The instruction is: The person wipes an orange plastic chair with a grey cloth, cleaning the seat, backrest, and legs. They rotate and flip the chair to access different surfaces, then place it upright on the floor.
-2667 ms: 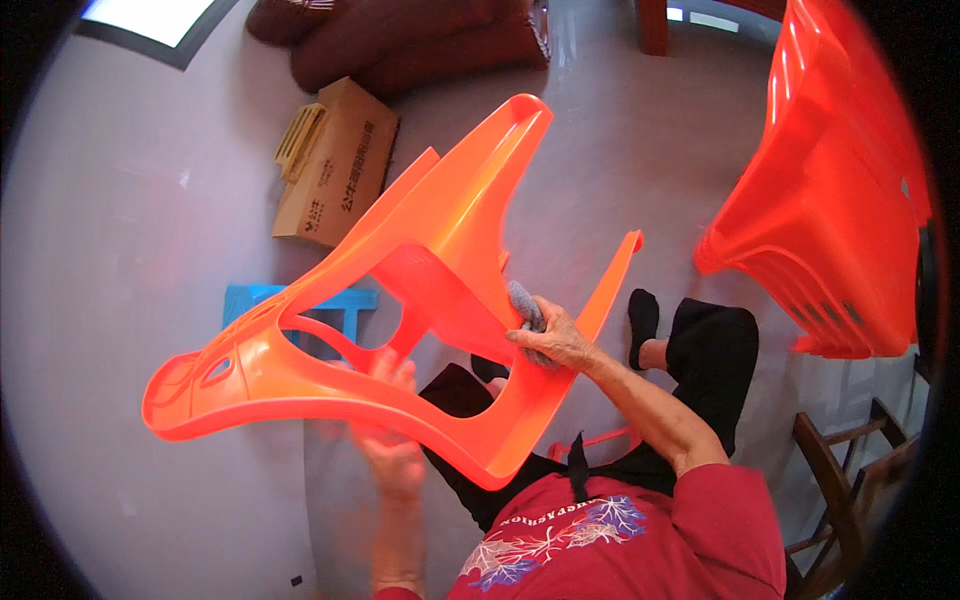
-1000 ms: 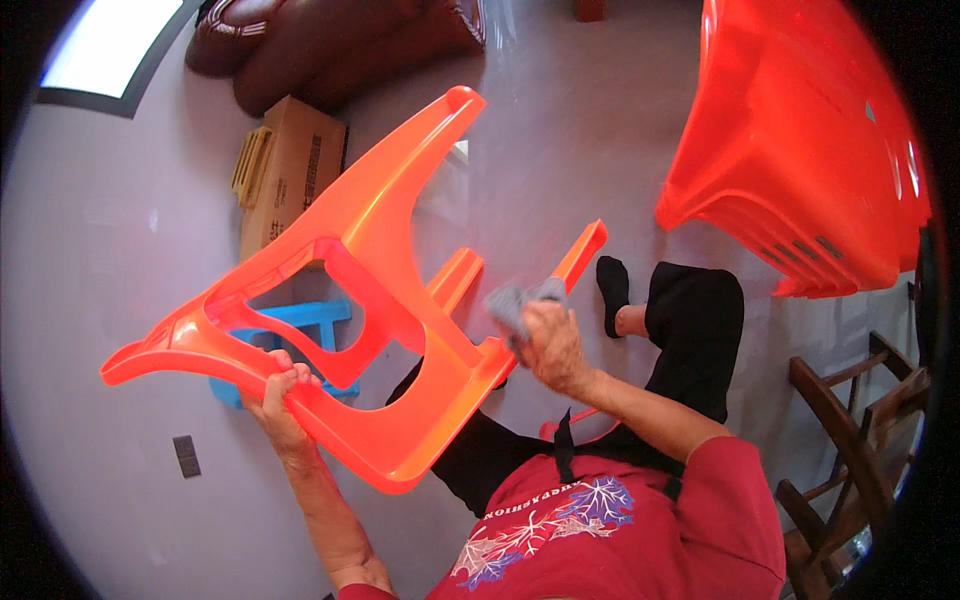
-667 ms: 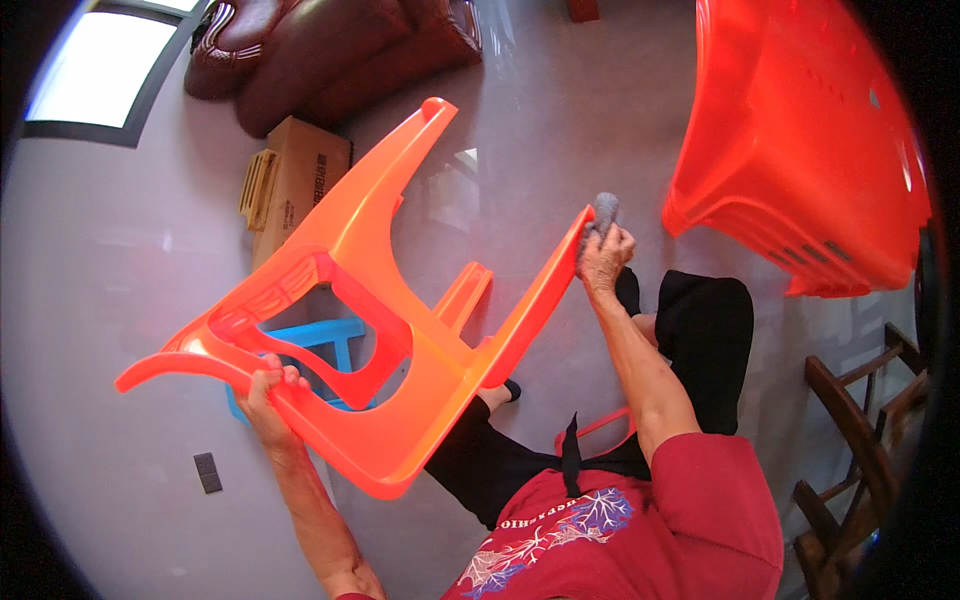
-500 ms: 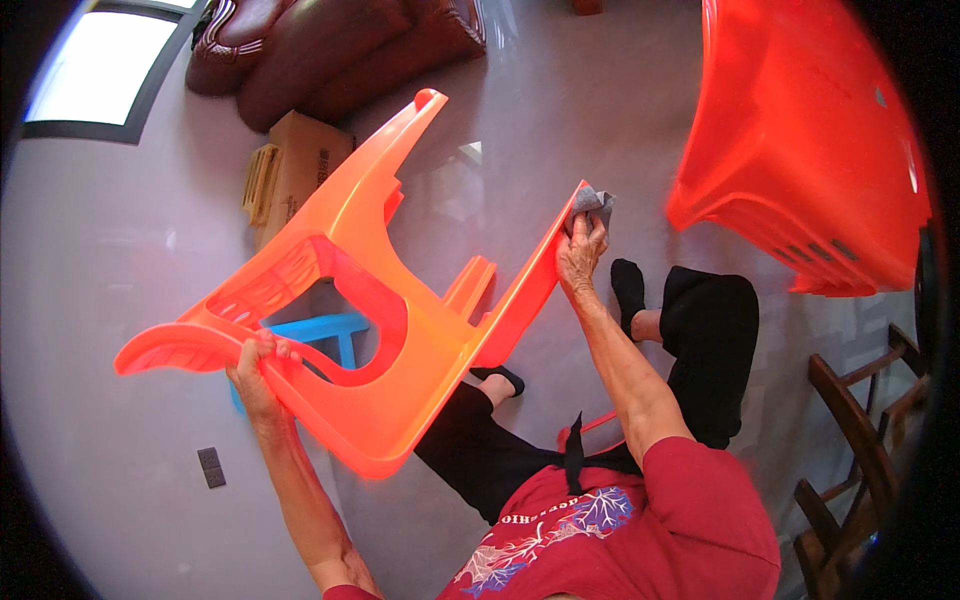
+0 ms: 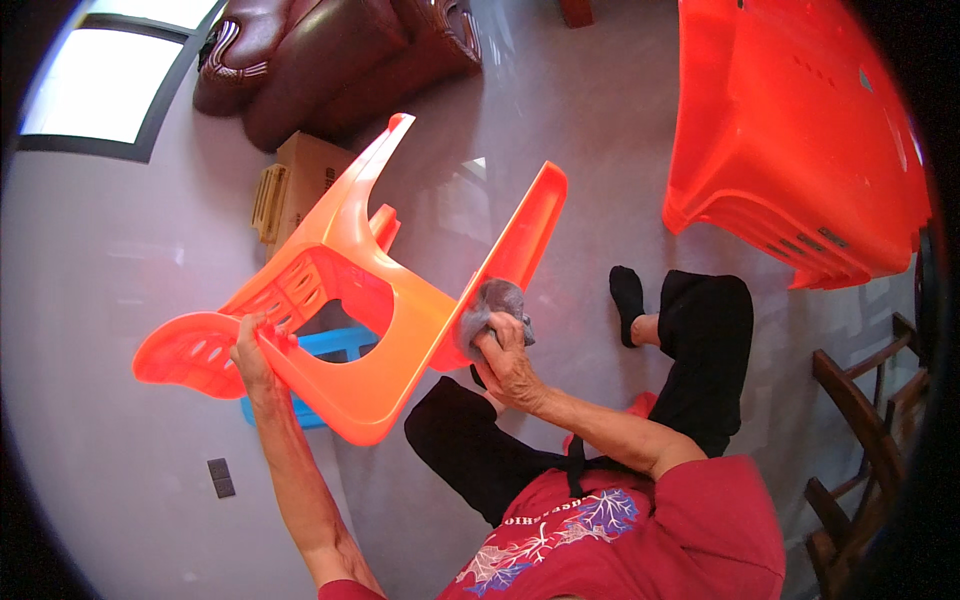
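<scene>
An orange plastic chair [image 5: 420,300] is held up on its side in front of me, its legs pointing away. My left hand [image 5: 256,352] is closed round the edge of the chair near the backrest [image 5: 190,350]. In my right hand [image 5: 508,362] is a crumpled grey cloth [image 5: 500,305], pressed against the chair's side where a leg [image 5: 535,220] joins the seat. Part of the cloth is hidden under the fingers.
Stacked red plastic chairs [image 5: 790,140] stand at the far right. A blue plastic stool [image 5: 335,345] shows behind the held chair. Beyond lie a cardboard box [image 5: 308,175] and a brown leather sofa [image 5: 340,60]. Dark wooden furniture [image 5: 860,420] stands at the right.
My right hand has slid the cloth from the tip of the chair leg down toward the seat. The chair has turned slightly, its leg tip shifting left.
</scene>
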`<state>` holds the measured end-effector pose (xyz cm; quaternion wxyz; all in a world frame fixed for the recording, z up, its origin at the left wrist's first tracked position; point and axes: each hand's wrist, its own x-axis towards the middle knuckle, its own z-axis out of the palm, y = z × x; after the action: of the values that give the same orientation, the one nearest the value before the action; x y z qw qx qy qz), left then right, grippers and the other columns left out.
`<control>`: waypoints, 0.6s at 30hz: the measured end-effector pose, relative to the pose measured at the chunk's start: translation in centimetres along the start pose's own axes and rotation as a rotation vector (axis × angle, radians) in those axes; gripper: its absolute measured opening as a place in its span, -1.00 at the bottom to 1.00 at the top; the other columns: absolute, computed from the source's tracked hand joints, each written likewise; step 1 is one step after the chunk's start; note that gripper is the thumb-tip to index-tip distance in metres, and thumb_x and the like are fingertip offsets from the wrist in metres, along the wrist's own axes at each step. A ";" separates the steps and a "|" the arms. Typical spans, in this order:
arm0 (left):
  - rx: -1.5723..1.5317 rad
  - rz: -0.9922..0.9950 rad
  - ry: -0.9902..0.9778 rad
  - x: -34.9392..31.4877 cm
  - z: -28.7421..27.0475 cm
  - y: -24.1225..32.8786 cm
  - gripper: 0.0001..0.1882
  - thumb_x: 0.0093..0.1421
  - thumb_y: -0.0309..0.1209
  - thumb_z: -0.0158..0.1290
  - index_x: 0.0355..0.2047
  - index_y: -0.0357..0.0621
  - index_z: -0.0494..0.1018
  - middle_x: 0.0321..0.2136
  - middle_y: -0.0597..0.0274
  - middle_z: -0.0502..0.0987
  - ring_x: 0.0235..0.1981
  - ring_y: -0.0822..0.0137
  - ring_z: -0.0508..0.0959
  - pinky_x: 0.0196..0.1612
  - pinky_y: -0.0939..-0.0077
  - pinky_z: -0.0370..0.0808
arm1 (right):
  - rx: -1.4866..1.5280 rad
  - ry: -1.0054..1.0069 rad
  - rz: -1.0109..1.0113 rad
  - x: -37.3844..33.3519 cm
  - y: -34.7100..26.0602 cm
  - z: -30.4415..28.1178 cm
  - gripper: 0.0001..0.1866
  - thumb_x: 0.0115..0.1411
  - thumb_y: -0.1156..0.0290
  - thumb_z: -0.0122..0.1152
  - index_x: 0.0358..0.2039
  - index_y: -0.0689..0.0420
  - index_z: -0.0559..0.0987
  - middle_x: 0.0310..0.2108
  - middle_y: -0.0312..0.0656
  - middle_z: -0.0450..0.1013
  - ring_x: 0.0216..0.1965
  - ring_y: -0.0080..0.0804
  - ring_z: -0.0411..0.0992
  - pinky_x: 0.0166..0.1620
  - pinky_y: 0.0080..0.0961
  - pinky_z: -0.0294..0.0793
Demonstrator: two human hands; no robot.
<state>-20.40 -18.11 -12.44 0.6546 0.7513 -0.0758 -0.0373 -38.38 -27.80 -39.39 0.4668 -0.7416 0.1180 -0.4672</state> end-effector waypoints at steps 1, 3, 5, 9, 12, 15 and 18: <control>-0.012 -0.013 -0.002 0.0 0.0 -0.1 -0.88 0.02 -0.46 0.00 -0.54 -0.24 0.30 -0.66 0.27 0.32 -0.64 0.41 0.41 -0.59 0.51 0.46 | -0.023 0.028 0.034 0.0 0.6 -0.4 -0.51 -0.02 0.50 0.14 -0.01 0.23 0.35 0.07 0.07 0.12 0.11 0.07 0.07 0.17 -0.08 0.03; -0.020 -0.005 -0.007 -0.4 0.1 -0.3 -0.88 0.03 -0.46 0.00 -0.54 -0.24 0.30 -0.66 0.27 0.32 -0.64 0.41 0.41 -0.59 0.51 0.47 | -0.066 0.080 0.101 0.6 2.1 -0.3 -0.52 -0.01 0.49 0.15 -0.02 0.22 0.35 0.06 0.05 0.13 0.09 0.06 0.09 0.16 -0.10 0.05; -0.023 0.001 0.003 -1.0 0.5 -0.5 -0.88 0.03 -0.46 0.00 -0.54 -0.24 0.30 -0.66 0.27 0.32 -0.64 0.41 0.41 -0.58 0.50 0.48 | -0.103 0.229 0.231 2.1 3.9 0.3 -0.56 0.03 0.41 0.14 -0.05 0.21 0.38 0.05 0.01 0.16 0.07 0.02 0.13 0.14 -0.13 0.10; -0.028 0.044 0.019 -1.8 1.3 -0.9 -0.87 0.02 -0.47 0.01 -0.54 -0.24 0.30 -0.67 0.26 0.33 -0.65 0.41 0.41 -0.58 0.50 0.48 | -0.288 0.433 0.429 5.9 12.5 0.9 -0.53 0.09 0.32 0.13 0.00 0.23 0.35 0.04 0.05 0.17 0.05 0.08 0.15 0.11 -0.10 0.15; -0.021 0.046 0.008 -2.8 2.6 -0.8 -0.85 0.02 -0.45 0.04 -0.56 -0.23 0.31 -0.68 0.25 0.34 -0.67 0.41 0.41 -0.59 0.50 0.48 | -0.335 0.416 0.666 9.0 18.2 -1.6 -0.53 0.13 0.26 0.08 0.03 0.17 0.34 0.05 0.06 0.21 0.07 0.11 0.17 0.12 -0.10 0.16; 0.001 0.062 0.061 -3.0 3.1 -0.7 -0.82 0.03 -0.43 0.07 -0.57 -0.22 0.31 -0.69 0.25 0.35 -0.70 0.41 0.40 -0.62 0.50 0.46 | -0.210 0.429 0.809 11.4 16.9 -2.5 -0.54 0.16 0.23 0.03 0.05 0.12 0.34 0.05 0.05 0.25 0.10 0.10 0.18 0.11 -0.06 0.18; 0.007 0.070 0.086 -2.6 3.5 -0.1 -0.79 0.05 -0.40 0.09 -0.59 -0.22 0.31 -0.71 0.25 0.35 -0.72 0.40 0.39 -0.65 0.49 0.45 | -0.204 0.284 0.670 10.1 12.5 -1.8 -0.52 0.17 0.26 0.02 0.08 0.18 0.32 0.09 0.05 0.24 0.15 0.07 0.17 0.10 -0.01 0.21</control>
<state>-23.54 -21.10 -13.12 0.6556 0.7513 -0.0740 0.0185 -31.13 -41.75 -43.31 0.4965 -0.6323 0.4634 -0.3728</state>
